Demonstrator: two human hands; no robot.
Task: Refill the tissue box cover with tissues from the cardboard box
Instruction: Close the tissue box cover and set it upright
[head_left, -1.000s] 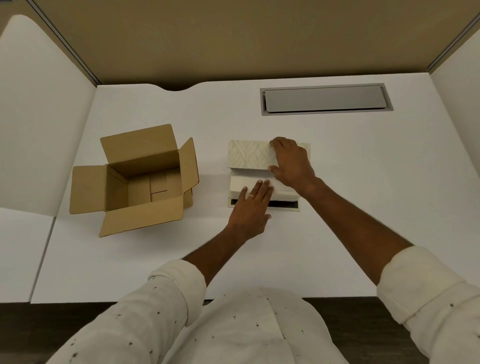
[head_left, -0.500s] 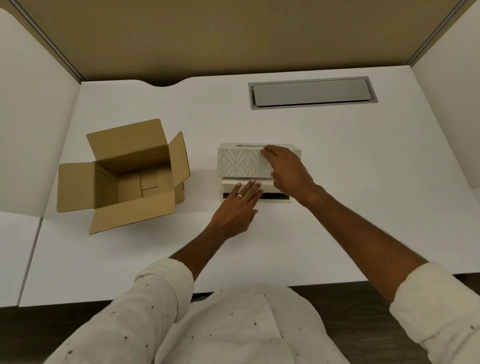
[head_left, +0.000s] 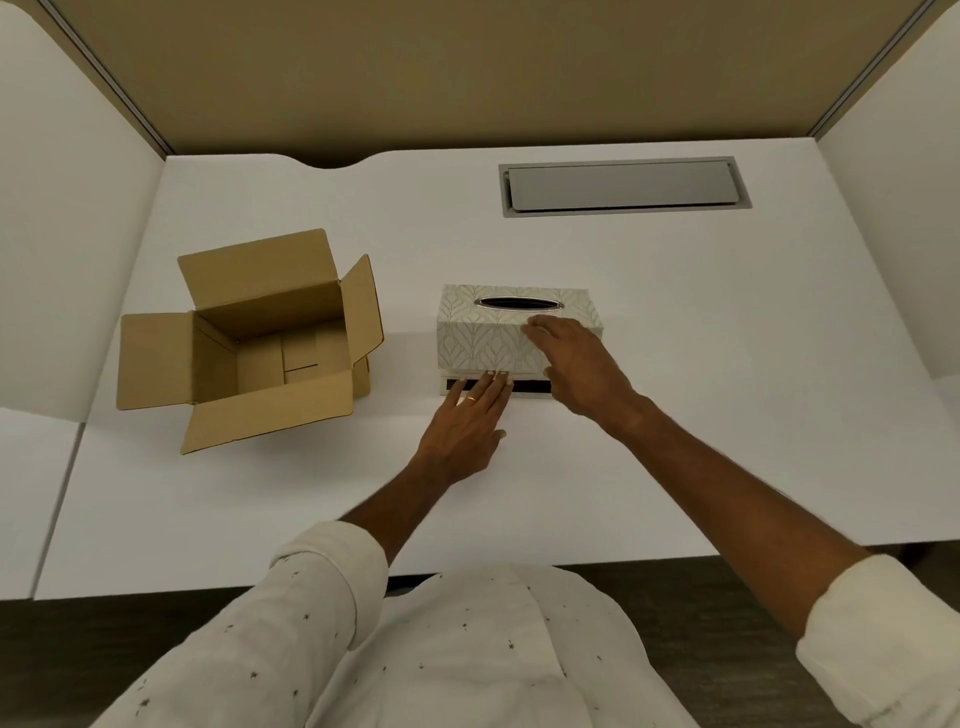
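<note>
Tissue box cover (head_left: 488, 338): upright near the middle of the white worktop (head_left: 727, 415), leaf-patterned, its oval slot (head_left: 519, 304) facing up; a dark gap shows along its lower front edge above a pale base.
Left hand (head_left: 470, 423): flat and spread, palm down on the worktop, fingertips (head_left: 496, 375) touching the cover's lower front edge at the dark gap; a ring sits on one finger; it grips nothing.
Right hand (head_left: 576, 366): fingers loosely extended, resting against the cover's front face and top edge toward its right end, not closed round anything.
Cardboard box (head_left: 270, 343): to the left of the cover and apart from it, all four flaps folded out, only its bare bottom showing inside.
Cable hatch (head_left: 623, 186): grey, set into the worktop behind the cover, well apart from it.
Sleeves: pale with small dark specks, rolled up both forearms.
</note>
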